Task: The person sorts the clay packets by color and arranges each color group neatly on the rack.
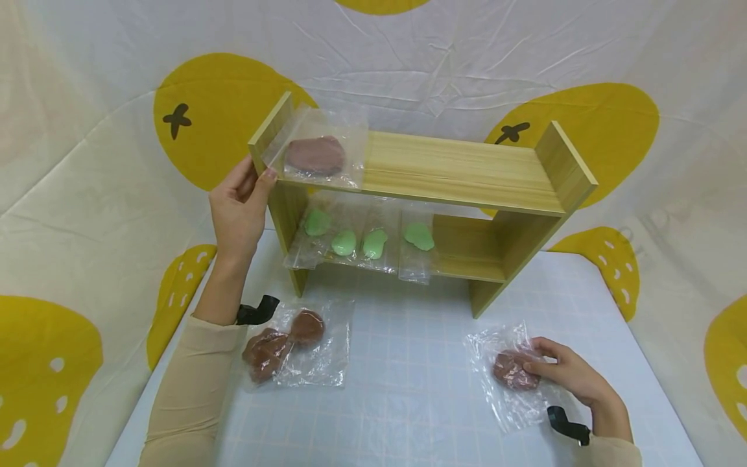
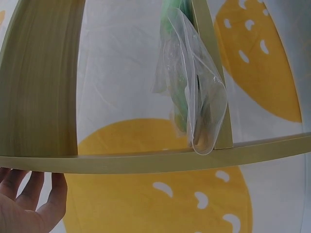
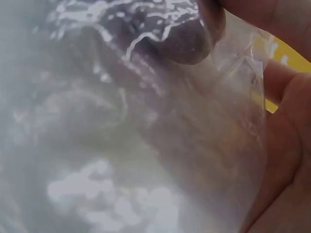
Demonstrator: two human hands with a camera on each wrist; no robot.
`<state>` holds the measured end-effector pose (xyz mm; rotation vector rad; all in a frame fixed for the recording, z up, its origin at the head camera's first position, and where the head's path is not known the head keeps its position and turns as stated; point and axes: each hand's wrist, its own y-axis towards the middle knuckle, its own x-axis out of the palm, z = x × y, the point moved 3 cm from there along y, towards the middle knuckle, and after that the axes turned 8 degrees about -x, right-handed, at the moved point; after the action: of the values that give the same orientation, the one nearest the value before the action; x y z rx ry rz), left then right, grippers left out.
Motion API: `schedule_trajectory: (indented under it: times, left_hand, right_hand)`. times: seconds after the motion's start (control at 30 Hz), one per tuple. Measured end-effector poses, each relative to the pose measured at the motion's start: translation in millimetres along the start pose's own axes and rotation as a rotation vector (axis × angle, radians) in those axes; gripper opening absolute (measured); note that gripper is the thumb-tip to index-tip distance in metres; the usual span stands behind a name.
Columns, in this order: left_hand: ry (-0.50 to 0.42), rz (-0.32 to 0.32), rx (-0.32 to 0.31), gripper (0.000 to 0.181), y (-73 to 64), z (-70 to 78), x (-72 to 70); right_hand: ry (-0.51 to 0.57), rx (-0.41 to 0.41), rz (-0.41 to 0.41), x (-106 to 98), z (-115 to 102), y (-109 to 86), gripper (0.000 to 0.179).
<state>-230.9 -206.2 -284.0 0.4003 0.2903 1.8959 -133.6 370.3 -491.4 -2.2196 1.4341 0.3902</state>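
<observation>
A small wooden shelf (image 1: 467, 172) stands at the back of the table. My left hand (image 1: 238, 211) is at its upper left side, fingertips touching the side panel (image 2: 146, 162). Beside the thumb, a clear bag with a flat reddish-brown piece (image 1: 316, 155) lies on the top board. My right hand (image 1: 569, 373) pinches another clear bag (image 1: 496, 402), thumb on the reddish-brown lump (image 1: 516, 370) inside; it is at the table's right. The right wrist view shows the crinkled plastic (image 3: 136, 126) close up, partly hiding the lump.
Several clear bags with green pieces (image 1: 375, 243) sit along the lower board (image 1: 467, 250), overhanging its front edge. Clear bags with brown lumps (image 1: 307, 327) lie on the table (image 1: 397, 402) near my left forearm. A white cloth with yellow patterns (image 1: 227, 117) hangs behind.
</observation>
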Motion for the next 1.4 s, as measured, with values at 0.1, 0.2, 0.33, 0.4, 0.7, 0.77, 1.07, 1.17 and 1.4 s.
schedule_trajectory:
  times: [0.1, 0.2, 0.33, 0.4, 0.7, 0.77, 1.07, 1.17, 1.4]
  left_hand:
    - [-0.002, -0.004, 0.002, 0.038, 0.2, 0.4, -0.2]
    - [-0.003, -0.005, 0.003, 0.038, 0.2, 0.6, -0.2]
    - [-0.012, -0.002, 0.006, 0.038, 0.2, 0.0, -0.3]
    - [-0.018, -0.001, 0.01, 0.037, 0.2, -0.2, -0.3]
    - [-0.039, -0.008, 0.017, 0.037, 0.7, -0.7, 0.1]
    - [-0.042, -0.009, 0.014, 0.038, 0.7, -1.0, -0.2]
    - [-0.032, -0.008, 0.012, 0.038, 1.0, -1.5, -0.8]
    - [-0.023, -0.006, 0.011, 0.038, 1.0, -1.7, -0.9]
    - [0.0, -0.001, -0.005, 0.038, 1.1, -2.0, -1.8]
  right_hand:
    - [0.038, -0.067, -0.029, 0.9, -2.3, 0.4, 0.046]
    - [0.091, -0.132, -0.074, 2.7, -3.1, 1.3, 0.042]
    - [0.142, -0.158, -0.113, 6.6, -2.4, 5.6, 0.039]
    - [0.151, -0.175, -0.126, 9.5, -3.1, 9.0, 0.038]
    - [0.177, -0.272, -0.098, 29.6, -16.3, 24.7, 0.04]
    - [0.189, -0.302, -0.098, 34.7, -21.6, 27.8, 0.04]
    - [0.231, -0.378, -0.101, 53.5, -49.2, 37.7, 0.041]
    - [0.246, -0.4, -0.11, 57.8, -57.1, 39.4, 0.04]
    - [0.319, -0.479, -0.173, 66.0, -81.9, 38.8, 0.043]
